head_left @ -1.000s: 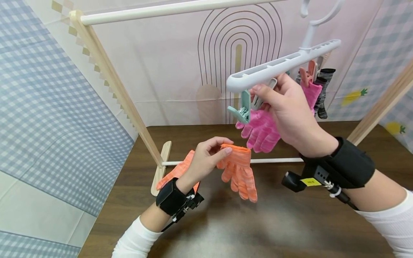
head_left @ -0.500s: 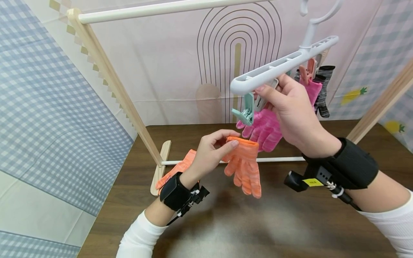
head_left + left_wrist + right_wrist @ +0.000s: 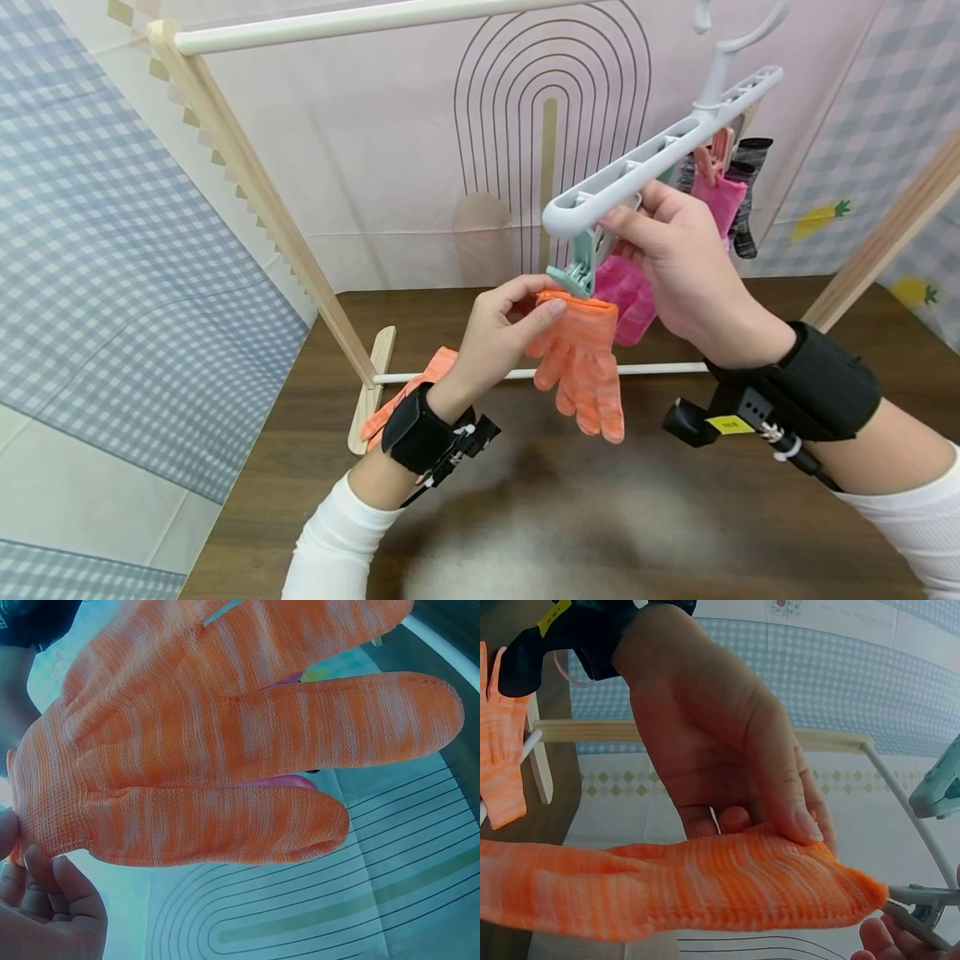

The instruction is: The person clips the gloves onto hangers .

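My left hand (image 3: 491, 333) pinches the cuff of an orange glove (image 3: 581, 367), whose fingers dangle downward. Just above the cuff hangs a green clip (image 3: 581, 267) from the near end of a white hanger (image 3: 630, 177). Under the hanger, my right hand (image 3: 682, 262) grips a grey clip (image 3: 924, 904), largely hidden by the hand in the head view. The right wrist view has this clip's tips at the cuff edge; whether they touch cannot be told. Partly behind the orange glove and right hand is a pink glove (image 3: 628, 298).
A salmon clip (image 3: 714, 158) holds another pink piece (image 3: 720, 200) beside grey-black socks (image 3: 744, 225). A second orange glove (image 3: 408, 396) lies by the wooden rack's left foot (image 3: 367, 408). The rack's white top bar (image 3: 360, 23) crosses above; a lower bar (image 3: 663, 368) runs behind.
My left hand has raised the orange glove up and right, to just below the green clip. The hanger's near end has swung slightly right and down; my right hand keeps its grip.
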Tool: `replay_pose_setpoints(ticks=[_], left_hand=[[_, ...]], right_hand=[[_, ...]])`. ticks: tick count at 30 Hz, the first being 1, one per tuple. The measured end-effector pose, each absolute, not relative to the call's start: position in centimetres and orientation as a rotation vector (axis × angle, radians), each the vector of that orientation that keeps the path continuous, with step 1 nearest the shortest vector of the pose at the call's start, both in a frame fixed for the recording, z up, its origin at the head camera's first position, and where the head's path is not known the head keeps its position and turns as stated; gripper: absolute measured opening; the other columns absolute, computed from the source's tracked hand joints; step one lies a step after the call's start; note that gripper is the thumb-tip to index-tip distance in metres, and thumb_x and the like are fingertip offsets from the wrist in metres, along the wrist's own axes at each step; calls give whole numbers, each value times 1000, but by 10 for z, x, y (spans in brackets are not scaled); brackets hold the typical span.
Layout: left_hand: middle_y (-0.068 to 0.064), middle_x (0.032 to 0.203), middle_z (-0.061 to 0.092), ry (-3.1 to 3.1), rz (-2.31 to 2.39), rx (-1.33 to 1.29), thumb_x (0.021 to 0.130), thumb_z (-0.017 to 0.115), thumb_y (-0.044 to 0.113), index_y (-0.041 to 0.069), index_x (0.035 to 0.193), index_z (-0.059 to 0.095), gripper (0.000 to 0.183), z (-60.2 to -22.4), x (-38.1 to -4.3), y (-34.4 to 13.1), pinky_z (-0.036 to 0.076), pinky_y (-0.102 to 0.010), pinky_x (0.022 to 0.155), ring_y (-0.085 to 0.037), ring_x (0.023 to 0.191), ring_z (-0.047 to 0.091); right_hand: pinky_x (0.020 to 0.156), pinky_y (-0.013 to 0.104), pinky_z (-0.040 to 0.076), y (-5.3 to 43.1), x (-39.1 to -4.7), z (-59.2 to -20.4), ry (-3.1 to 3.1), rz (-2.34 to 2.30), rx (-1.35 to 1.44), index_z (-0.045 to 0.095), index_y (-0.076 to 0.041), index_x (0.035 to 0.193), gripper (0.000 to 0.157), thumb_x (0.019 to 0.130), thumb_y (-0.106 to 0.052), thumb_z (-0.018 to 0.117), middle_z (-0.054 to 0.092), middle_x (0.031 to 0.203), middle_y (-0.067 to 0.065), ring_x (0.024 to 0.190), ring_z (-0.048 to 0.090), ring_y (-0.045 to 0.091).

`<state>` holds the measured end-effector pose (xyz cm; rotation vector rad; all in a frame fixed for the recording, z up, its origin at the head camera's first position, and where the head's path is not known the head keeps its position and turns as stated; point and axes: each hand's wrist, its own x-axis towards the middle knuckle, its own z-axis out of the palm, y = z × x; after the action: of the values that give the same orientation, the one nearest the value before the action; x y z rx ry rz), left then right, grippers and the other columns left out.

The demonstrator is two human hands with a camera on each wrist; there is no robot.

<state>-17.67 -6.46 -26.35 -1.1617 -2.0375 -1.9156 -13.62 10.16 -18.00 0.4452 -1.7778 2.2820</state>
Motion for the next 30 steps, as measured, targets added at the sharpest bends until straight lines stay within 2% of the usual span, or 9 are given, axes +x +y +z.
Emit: replay_pose_setpoints(ticks=[9,16,20,30], left_hand=[[-10,72,50,-2027,-1911,-1144,85,56,5,-2,107,59,24,-253,-177,-58,33,-21,54,-13,62,41],[-15,82,56,-2030,-1934,-1144,85,55,4,-3,108,58,24,-248,-177,-56,37,-19,57,-9,66,45],[-18,87,57,-2031,-1941,-1145,85,54,3,-5,108,57,24,-248,-177,-55,39,-18,59,-7,69,46],[-18,83,57,-2032,-1938,-1123,85,55,4,-6,108,57,25,-244,-179,-53,38,-18,58,-7,66,45]], right_hand=[[75,21,44,105,-135,-183,-1791,2281,425,58,-2,106,26,82,-12,61,63,97,2,88,56,10],[74,20,44,106,-134,-184,-1842,2250,420,58,-1,108,29,83,-13,61,63,97,2,87,55,11],[73,21,44,105,-133,-184,-1862,2238,413,61,-3,104,24,83,-14,61,65,93,1,84,54,10],[78,20,43,105,-135,-184,-1872,2235,481,63,-7,100,17,86,-12,56,67,94,-1,93,56,11]])
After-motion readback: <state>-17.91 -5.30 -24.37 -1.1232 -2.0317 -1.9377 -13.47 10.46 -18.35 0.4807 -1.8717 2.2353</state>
